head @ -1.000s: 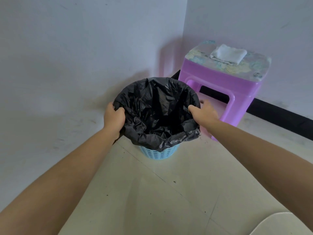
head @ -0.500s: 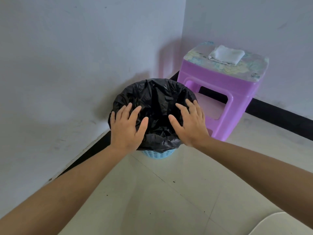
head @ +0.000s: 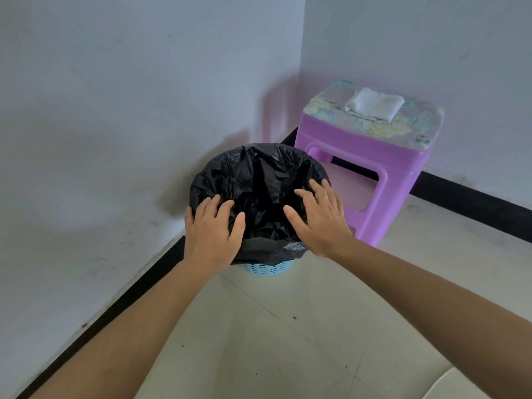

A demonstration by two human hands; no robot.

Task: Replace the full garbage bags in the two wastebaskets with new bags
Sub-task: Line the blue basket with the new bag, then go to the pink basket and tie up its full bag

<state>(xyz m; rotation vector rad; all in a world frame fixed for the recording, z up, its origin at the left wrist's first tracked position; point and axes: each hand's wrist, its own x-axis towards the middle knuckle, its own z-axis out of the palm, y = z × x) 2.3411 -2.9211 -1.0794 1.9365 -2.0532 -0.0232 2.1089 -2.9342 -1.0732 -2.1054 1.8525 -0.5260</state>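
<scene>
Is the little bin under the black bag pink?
No, the wastebasket peeking out below the black bag is light blue with small slots in its side.

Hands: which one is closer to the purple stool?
The right hand, at the rim of the black bag beside the stool; the left hand is at the wall side.

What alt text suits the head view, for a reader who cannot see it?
A person's left hand and right hand are spread open over the near rim of a black garbage bag lining a blue wastebasket in a corner. Beside it stands a purple stool with a folded white cloth on top.
</scene>
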